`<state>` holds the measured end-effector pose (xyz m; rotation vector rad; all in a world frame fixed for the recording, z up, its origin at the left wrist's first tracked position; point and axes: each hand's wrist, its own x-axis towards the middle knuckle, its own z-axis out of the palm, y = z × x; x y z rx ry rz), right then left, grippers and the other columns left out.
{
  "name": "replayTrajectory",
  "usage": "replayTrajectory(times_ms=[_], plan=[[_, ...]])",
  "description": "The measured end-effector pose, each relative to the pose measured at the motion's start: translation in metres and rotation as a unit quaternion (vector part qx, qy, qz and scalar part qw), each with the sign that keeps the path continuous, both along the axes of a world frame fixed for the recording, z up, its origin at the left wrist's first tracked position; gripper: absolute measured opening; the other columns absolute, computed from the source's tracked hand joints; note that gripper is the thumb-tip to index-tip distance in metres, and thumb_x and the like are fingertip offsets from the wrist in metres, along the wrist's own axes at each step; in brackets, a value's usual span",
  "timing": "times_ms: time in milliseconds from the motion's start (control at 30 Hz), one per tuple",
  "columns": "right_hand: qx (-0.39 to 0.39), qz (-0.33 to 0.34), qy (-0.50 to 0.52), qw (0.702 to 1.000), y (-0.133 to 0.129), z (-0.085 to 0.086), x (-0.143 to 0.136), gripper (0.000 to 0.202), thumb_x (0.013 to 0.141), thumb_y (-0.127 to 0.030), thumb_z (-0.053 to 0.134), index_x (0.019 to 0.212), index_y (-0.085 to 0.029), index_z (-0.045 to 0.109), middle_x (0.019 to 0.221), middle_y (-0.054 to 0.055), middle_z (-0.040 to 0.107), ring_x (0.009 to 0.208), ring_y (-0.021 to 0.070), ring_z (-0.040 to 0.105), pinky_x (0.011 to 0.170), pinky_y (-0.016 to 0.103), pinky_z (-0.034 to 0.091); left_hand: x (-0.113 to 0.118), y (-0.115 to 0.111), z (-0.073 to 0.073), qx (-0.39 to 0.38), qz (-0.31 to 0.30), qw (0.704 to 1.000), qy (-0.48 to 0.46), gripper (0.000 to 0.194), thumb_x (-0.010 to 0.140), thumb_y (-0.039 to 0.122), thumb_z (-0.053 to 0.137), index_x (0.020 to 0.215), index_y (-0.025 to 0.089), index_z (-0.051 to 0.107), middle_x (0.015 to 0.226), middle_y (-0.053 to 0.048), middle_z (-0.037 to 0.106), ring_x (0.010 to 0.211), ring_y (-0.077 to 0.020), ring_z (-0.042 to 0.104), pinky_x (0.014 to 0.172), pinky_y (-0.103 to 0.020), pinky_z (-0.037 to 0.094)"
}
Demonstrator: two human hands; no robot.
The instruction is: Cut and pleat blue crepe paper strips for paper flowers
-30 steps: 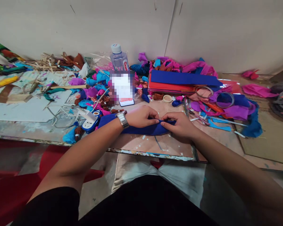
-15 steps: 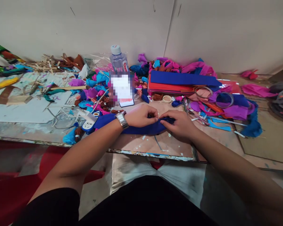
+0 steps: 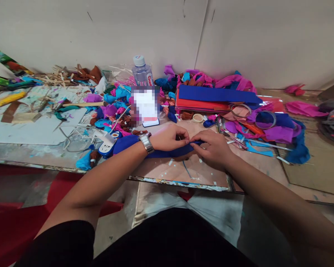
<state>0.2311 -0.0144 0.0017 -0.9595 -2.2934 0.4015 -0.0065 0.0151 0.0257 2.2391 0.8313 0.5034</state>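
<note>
A long strip of dark blue crepe paper [image 3: 172,152] lies along the front of the table, its left end by a white and blue power strip [image 3: 107,146]. My left hand [image 3: 169,137], a metal watch on its wrist, pinches the strip's upper edge near the right end. Close against it, my right hand [image 3: 213,147] pinches the same strip between thumb and fingers. The fingertips of both hands almost meet. Part of the strip is hidden behind the left wrist and the right fingers.
Behind the hands stand a phone [image 3: 147,107] and a plastic bottle [image 3: 143,72] among crumpled coloured paper. A folded blue sheet [image 3: 218,94] lies on red paper at back right. Tape rolls [image 3: 265,119] and scraps lie to the right. Wooden sticks [image 3: 58,76] are heaped at back left.
The view has shifted slightly. My fingertips have drawn closer together on the blue strip, and less of its right end shows between the hands.
</note>
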Motion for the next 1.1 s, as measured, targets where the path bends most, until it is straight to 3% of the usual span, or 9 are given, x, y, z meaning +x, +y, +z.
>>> replayTrajectory(times_ms=[367, 500, 633, 800, 933, 1100], plan=[[0.013, 0.007, -0.008, 1.0, -0.002, 0.001, 0.0, 0.012, 0.094, -0.029, 0.065, 0.1, -0.023, 0.073, 0.096, 0.008, 0.077, 0.09, 0.0246, 0.068, 0.088, 0.039, 0.047, 0.002, 0.0, -0.001, -0.022, 0.004, 1.0, -0.004, 0.023, 0.092, 0.032, 0.059, 0.09, 0.014, 0.073, 0.075, 0.001, 0.068, 0.067, -0.0105, 0.054, 0.068, -0.024, 0.041], [-0.075, -0.024, 0.038, 0.996, -0.002, -0.001, -0.003, 0.009, 0.089, -0.025, 0.066, 0.093, -0.022, 0.074, 0.089, 0.004, 0.076, 0.081, 0.0207, 0.067, 0.078, 0.034, 0.047, 0.005, -0.007, -0.001, 0.011, 0.011, 1.0, 0.0, 0.02, 0.092, 0.03, 0.058, 0.092, 0.015, 0.071, 0.078, -0.001, 0.07, 0.069, -0.0119, 0.058, 0.069, -0.025, 0.042], [-0.181, -0.057, 0.096, 0.977, 0.001, -0.003, -0.006, 0.011, 0.087, -0.026, 0.066, 0.088, -0.02, 0.074, 0.08, 0.001, 0.074, 0.074, 0.0181, 0.063, 0.072, 0.03, 0.046, 0.009, -0.013, -0.002, 0.091, 0.033, 0.995, 0.02, 0.02, 0.095, 0.03, 0.056, 0.093, 0.016, 0.07, 0.08, -0.002, 0.071, 0.07, -0.0139, 0.06, 0.07, -0.027, 0.043], [-0.242, -0.07, 0.145, 0.957, 0.005, -0.004, -0.008, 0.014, 0.083, -0.031, 0.066, 0.084, -0.019, 0.073, 0.079, 0.0, 0.07, 0.073, 0.0171, 0.059, 0.071, 0.029, 0.045, 0.01, -0.014, -0.006, 0.18, 0.036, 0.981, 0.057, 0.022, 0.098, 0.031, 0.053, 0.099, 0.018, 0.07, 0.091, -0.006, 0.076, 0.079, -0.0179, 0.067, 0.073, -0.029, 0.043], [-0.24, -0.074, 0.146, 0.957, 0.004, -0.003, -0.009, 0.013, 0.083, -0.03, 0.062, 0.081, -0.019, 0.069, 0.077, 0.0, 0.066, 0.072, 0.0164, 0.057, 0.069, 0.028, 0.044, 0.01, -0.014, -0.007, 0.175, 0.035, 0.982, 0.057, 0.023, 0.099, 0.032, 0.052, 0.105, 0.019, 0.071, 0.095, -0.006, 0.077, 0.082, -0.0184, 0.068, 0.075, -0.03, 0.043], [-0.217, -0.081, 0.144, 0.962, 0.004, -0.002, -0.009, 0.012, 0.082, -0.029, 0.061, 0.08, -0.019, 0.067, 0.076, 0.001, 0.066, 0.073, 0.0169, 0.056, 0.069, 0.028, 0.043, 0.009, -0.014, -0.002, 0.126, 0.032, 0.99, 0.055, 0.023, 0.098, 0.032, 0.054, 0.1, 0.017, 0.071, 0.085, -0.004, 0.075, 0.072, -0.0159, 0.064, 0.071, -0.029, 0.043]])
